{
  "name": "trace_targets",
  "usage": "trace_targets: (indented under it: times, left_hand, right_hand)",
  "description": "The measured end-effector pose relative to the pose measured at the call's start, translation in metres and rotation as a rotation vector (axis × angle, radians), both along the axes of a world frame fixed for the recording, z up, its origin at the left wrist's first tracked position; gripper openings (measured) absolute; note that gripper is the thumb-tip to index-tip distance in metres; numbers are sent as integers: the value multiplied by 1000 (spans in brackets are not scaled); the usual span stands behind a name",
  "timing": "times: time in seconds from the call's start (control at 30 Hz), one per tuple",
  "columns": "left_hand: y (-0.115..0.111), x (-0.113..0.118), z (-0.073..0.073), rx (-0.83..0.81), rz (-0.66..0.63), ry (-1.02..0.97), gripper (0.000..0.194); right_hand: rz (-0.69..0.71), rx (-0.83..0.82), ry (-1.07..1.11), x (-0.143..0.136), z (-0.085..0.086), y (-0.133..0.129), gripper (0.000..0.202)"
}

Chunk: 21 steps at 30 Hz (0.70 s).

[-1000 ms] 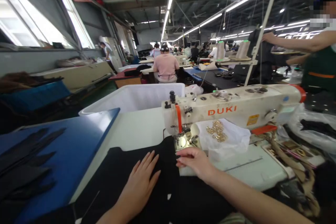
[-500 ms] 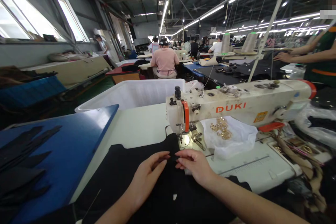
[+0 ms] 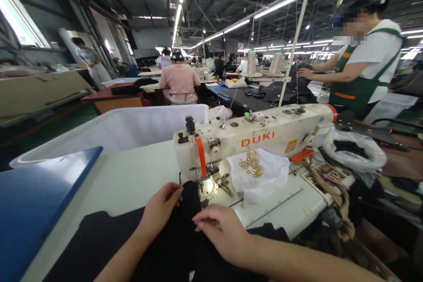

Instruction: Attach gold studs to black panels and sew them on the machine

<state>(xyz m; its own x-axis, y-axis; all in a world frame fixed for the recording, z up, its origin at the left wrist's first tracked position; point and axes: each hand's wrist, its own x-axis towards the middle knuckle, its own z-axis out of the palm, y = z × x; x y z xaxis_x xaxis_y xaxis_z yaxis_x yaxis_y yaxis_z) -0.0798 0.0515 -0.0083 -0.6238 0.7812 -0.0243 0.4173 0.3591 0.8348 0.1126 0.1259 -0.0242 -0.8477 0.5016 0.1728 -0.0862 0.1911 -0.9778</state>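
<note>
Both hands have moved the black fabric up to the sewing machine. The left hand pinches its edge just left of the needle; the right hand presses flat, fingers open, in front.

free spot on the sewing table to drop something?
Bare white table between the blue board, white bin and sewing machine. Crowded: right of the needle, the bag of gold hardware; near edge, black fabric under both hands.
</note>
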Motion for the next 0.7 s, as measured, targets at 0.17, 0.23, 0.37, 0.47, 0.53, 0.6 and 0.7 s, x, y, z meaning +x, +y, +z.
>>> trace_targets:
  times: [0.17,0.23,0.37,0.47,0.53,0.6,0.7]
  left_hand:
    - [-14,8,-6,-101,21,160,34]
    - [-17,8,-4,-117,35,173,34]
    - [-17,9,-1,-131,61,182,35]
    - [-19,12,-2,-144,71,182,37]
    - [-21,14,-4,-149,75,181,37]
    - [-24,16,-6,-148,81,179,36]
    - [-25,19,-5,-143,90,179,33]
  right_hand:
    - [-132,552,-76,36,34,66,22]
    - [-274,710,-290,37,37,104,20]
    - [-281,803,-550,20,29,157,13]
    - [-235,787,-554,7,20,167,18]
    - [-216,766,-543,3,15,166,26]
    - [-206,738,-527,2,11,165,31]
    - [-200,684,-502,1,9,166,28]
